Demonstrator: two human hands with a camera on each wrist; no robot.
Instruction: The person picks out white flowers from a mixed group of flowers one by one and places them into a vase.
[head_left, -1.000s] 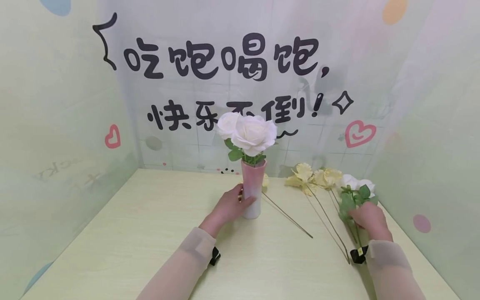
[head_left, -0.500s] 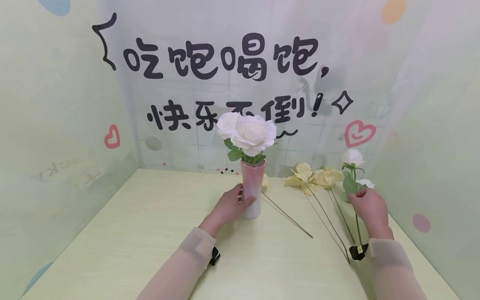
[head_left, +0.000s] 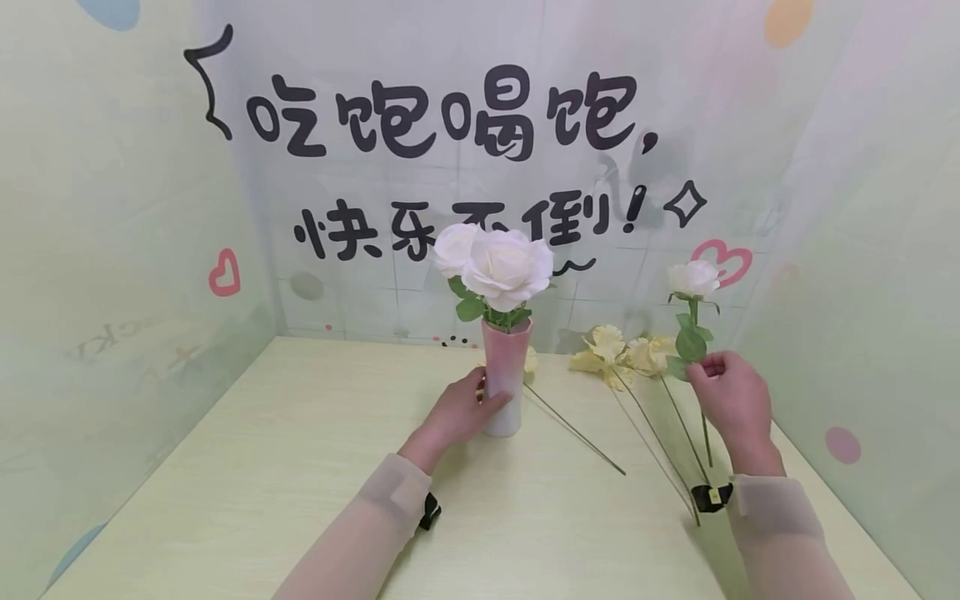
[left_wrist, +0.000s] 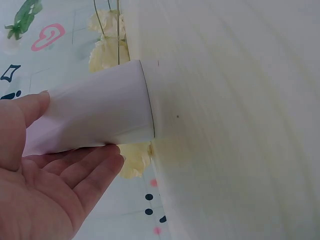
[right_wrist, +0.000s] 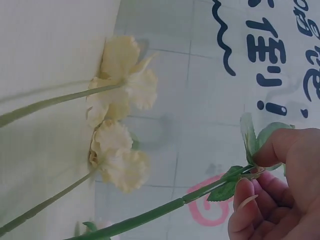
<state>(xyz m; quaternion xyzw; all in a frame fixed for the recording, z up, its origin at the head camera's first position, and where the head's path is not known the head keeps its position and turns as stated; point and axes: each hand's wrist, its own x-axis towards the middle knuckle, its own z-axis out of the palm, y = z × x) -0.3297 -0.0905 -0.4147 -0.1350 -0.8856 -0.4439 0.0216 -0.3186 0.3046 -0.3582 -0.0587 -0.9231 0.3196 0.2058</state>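
Observation:
My left hand [head_left: 462,407] holds the lower part of a pink-to-white vase [head_left: 507,358] standing upright on the table. In the left wrist view, thumb and fingers lie on opposite sides of the vase [left_wrist: 100,112]. White roses [head_left: 506,268] with green leaves fill its mouth. Off to the right, my right hand [head_left: 733,408] pinches the green stem of a single white rose [head_left: 694,279], raised and upright with its bloom on top. The right wrist view shows thumb and fingertips on that stem [right_wrist: 160,207] beside its leaves; the bloom is out of that view.
Yellow flowers [head_left: 606,354] on long thin stems lie at the back right of the table [head_left: 300,483]. Another yellow flower [head_left: 531,361] lies partly behind the vase, its stem [head_left: 573,429] reaching forward right. Printed fabric walls [head_left: 862,292] stand around the table.
My right hand has picked a white rose up from the table's right side, raising it and tilting it upright. My left hand stays on the vase.

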